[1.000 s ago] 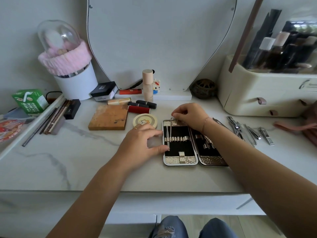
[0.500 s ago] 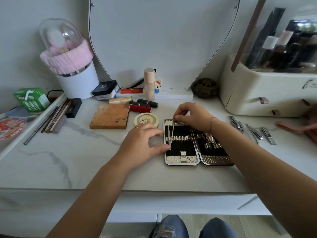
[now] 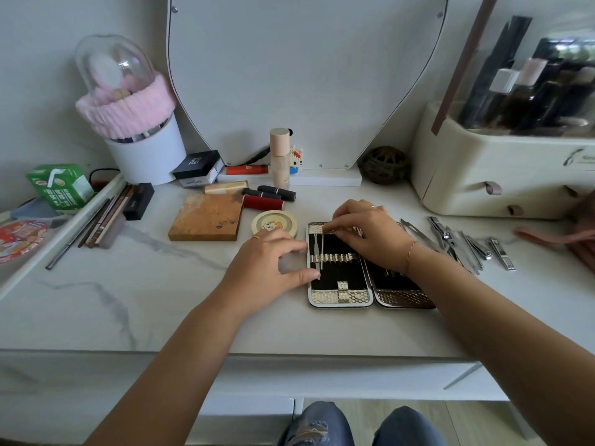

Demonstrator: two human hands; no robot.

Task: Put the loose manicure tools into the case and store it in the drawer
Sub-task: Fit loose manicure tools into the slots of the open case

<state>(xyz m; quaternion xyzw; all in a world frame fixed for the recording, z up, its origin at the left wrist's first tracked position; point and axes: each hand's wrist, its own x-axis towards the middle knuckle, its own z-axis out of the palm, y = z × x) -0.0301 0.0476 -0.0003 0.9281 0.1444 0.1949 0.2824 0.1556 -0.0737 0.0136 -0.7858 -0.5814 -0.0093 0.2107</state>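
An open manicure case [image 3: 341, 297] with a black lining and silver textured edges lies flat on the white marble vanity top. My left hand [image 3: 267, 268] grips the case's left edge between thumb and fingers. My right hand [image 3: 367, 233] reaches over the case's top edge and pinches a thin metal tool [image 3: 322, 251]. The tool stands in the elastic loops of the left half. Several loose steel tools [image 3: 463, 243], among them clippers and tweezers, lie on the top to the right of the case.
A cream organiser with small drawers [image 3: 502, 185] stands at the back right. Behind the case are a round tin [image 3: 273, 222], lipsticks [image 3: 267, 197], a wooden block [image 3: 206, 217] and a foundation bottle [image 3: 279, 159]. A white tub [image 3: 145, 156] stands at the back left. The vanity's front drawer [image 3: 386, 378] is below the top.
My right hand has pushed the thin tool further down into the loops. My left hand has kept its hold on the case's left edge.
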